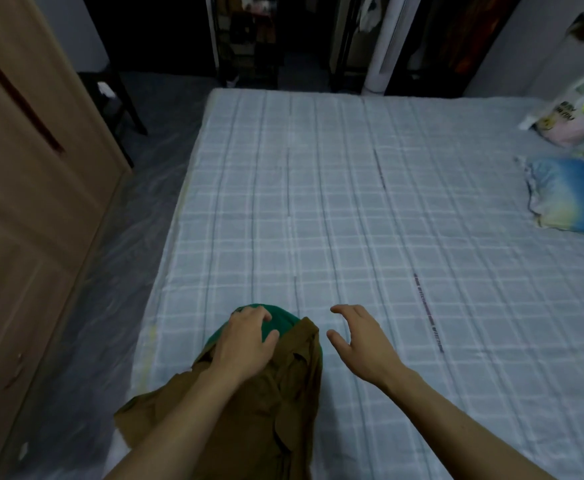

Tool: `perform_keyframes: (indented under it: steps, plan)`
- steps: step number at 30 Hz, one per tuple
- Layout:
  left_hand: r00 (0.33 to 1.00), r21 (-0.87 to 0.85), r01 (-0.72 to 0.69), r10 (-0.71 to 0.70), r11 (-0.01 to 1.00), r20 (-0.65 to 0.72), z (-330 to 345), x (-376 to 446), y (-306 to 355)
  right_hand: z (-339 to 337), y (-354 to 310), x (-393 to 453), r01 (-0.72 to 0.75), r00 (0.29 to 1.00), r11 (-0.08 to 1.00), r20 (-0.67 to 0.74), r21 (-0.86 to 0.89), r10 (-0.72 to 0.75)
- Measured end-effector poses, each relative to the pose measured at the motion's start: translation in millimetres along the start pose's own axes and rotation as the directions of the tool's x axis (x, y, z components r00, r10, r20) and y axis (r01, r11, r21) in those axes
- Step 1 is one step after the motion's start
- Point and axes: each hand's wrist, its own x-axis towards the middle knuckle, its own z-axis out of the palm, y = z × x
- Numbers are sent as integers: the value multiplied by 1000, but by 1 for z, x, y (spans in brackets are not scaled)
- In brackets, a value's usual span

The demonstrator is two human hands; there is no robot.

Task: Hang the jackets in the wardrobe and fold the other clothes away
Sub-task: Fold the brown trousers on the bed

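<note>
Clothes heaped at the bed edge.
Left hand grips the green garment atop the brown garment; right hand hovers beside, fingers spread, holding nothing.

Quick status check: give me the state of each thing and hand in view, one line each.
Left hand: fingers curled on the green garment, gripping it.
Right hand: open, hovering over the bed, holding nothing.
Green garment: bunched, on the bed, partly under the brown one.
Brown garment: crumpled, unfolded, at the bed's near edge.
Wardrobe door: looks shut.
Plastic bag: lying on the bed.
</note>
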Motion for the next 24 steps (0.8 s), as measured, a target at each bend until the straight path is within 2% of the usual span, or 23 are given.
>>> perform_keyframes:
  steps: [6, 10, 14, 17, 21, 24]
  plan:
    - [990, -19, 82, -79, 996, 118, 66, 52, -16, 55, 46, 55, -66, 993, 998, 96, 10, 65]
    - [971, 33, 112, -116, 993, 208, 112, 85, -31, 97, 72, 91, -142, 981, 989, 142, 36, 135]
    - [954, 93, 82, -105, 992, 282, 150, 100, -51, 134, 90, 124, -174, 948, 984, 264, -40, 178]
    - [961, 165, 28, -72, 986, 268, 166, 102, -61, 155, 100, 137, -188, 918, 979, 340, -81, 204]
    - [979, 158, -15, -18, 987, 203, 170, 102, -68, 169, 105, 135, -143, 959, 984, 230, -104, 164]
    - [980, 128, -38, 12, 991, 200, 164, 100, -71, 166, 102, 128, -112, 987, 993, 113, -32, 115]
